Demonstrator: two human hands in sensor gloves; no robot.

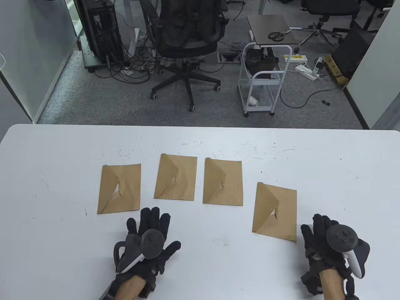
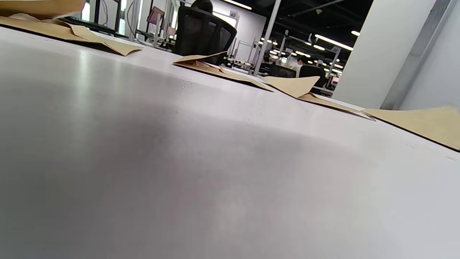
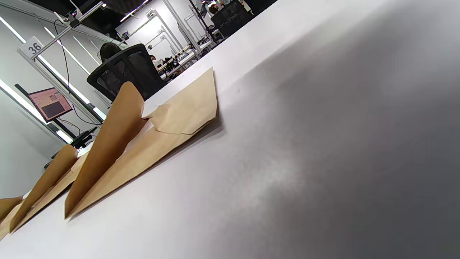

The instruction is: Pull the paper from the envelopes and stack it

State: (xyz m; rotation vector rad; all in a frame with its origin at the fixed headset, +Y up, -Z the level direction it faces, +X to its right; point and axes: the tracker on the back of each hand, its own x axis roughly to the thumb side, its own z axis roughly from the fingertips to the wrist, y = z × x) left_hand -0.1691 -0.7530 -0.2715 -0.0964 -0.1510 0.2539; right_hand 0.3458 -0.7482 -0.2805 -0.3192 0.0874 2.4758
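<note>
On the white table (image 1: 200,268), four brown envelopes (image 1: 176,181) are laid mid-table; left hand (image 1: 147,243) is spread flat, empty — right hand's (image 1: 328,247) fingers are hidden, grip unclear.

four envelopes (image 1: 175,177) in a row on the table (image 1: 62,175), rightmost envelope (image 1: 275,211) nearest the front edge

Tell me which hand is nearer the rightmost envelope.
Right. The right hand lies just beside the rightmost envelope's near right corner; the left hand is far off to its left, below the leftmost envelope.
</note>
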